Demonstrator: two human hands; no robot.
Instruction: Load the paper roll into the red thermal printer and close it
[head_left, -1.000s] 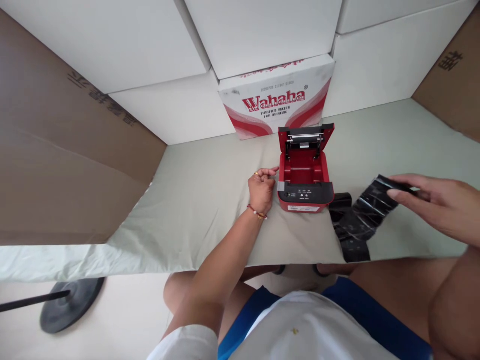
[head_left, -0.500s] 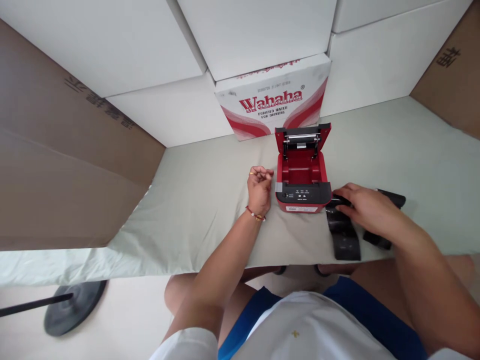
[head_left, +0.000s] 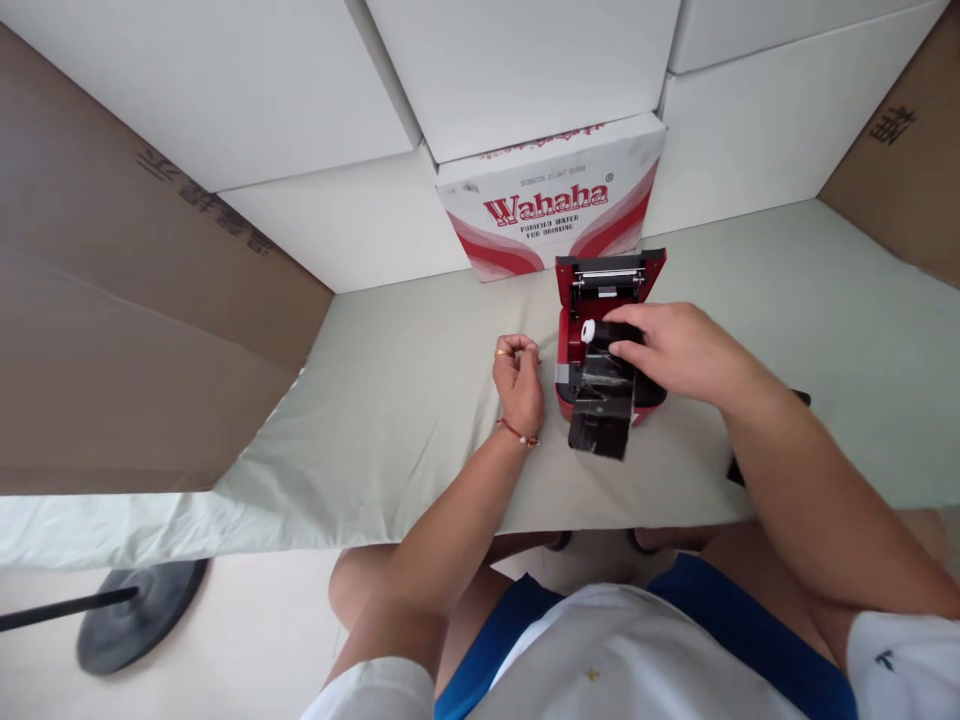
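Note:
A small red and black label printer [head_left: 564, 400] stands on the cloth with its lid [head_left: 611, 262] tipped up at the back. Over its open bay, my right hand [head_left: 664, 345] grips a roll of black film [head_left: 611, 335] with a white core end. A loose shiny strip [head_left: 602, 420] hangs from the roll across the printer's front panel, hiding most of it. Whether the roll touches the bay cannot be seen. To the left of the printer, my left hand [head_left: 519, 380] rests with curled fingers, apart from it, and nothing shows in them.
Another black item [head_left: 736, 470] lies at the right, partly behind my right forearm. A Wahaha water carton [head_left: 555, 210] stands behind the printer, against white boxes [head_left: 525, 70]. Brown cartons [head_left: 135, 300] flank the cloth-covered table [head_left: 390, 400]. A round black stand base [head_left: 142, 615] sits on the floor.
My right hand has lifted the roll of black film from the cloth right of the printer and carried it left over the open bay. My left hand's fingers have curled in more.

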